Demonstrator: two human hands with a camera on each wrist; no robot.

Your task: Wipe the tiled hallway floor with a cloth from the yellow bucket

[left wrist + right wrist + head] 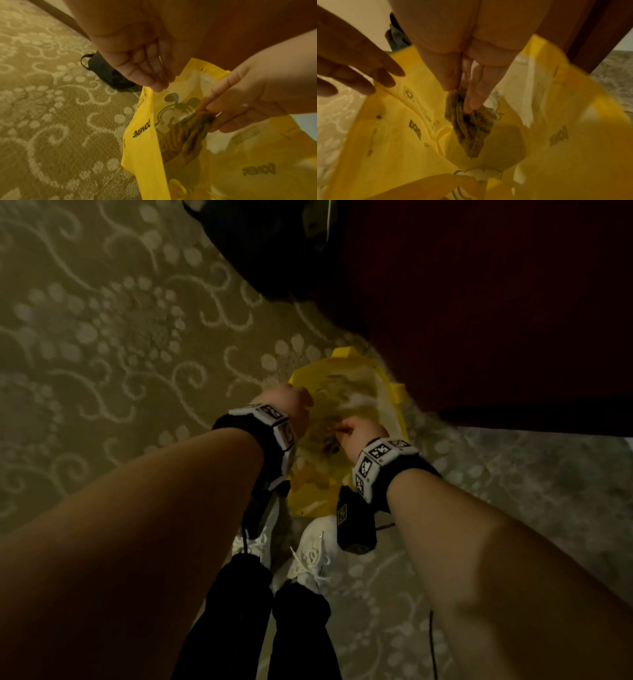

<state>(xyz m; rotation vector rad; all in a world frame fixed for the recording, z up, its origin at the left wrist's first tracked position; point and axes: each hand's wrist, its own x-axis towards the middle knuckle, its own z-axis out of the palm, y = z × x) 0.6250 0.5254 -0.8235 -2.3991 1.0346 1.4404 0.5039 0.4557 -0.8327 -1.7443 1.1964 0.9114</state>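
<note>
The yellow bucket (397,395) stands on the floor just in front of my feet; its wall (142,135) looks like thin printed plastic. My right hand (356,429) reaches into it and pinches a crumpled brownish cloth (471,128) between thumb and fingertips (476,94). The cloth (188,135) hangs down inside the bucket, above its bottom. My left hand (298,402) is at the left rim, where its fingertips (154,83) pinch the plastic edge and hold it up. In the head view the cloth (330,445) is a dark patch by my right hand.
Patterned beige carpet (120,337) covers the floor to the left. A black bag (267,244) lies beyond the bucket. A dark red-brown door or cabinet (479,302) rises at the right, with grey marbled tile (548,474) below it. My white shoes (311,556) touch the bucket.
</note>
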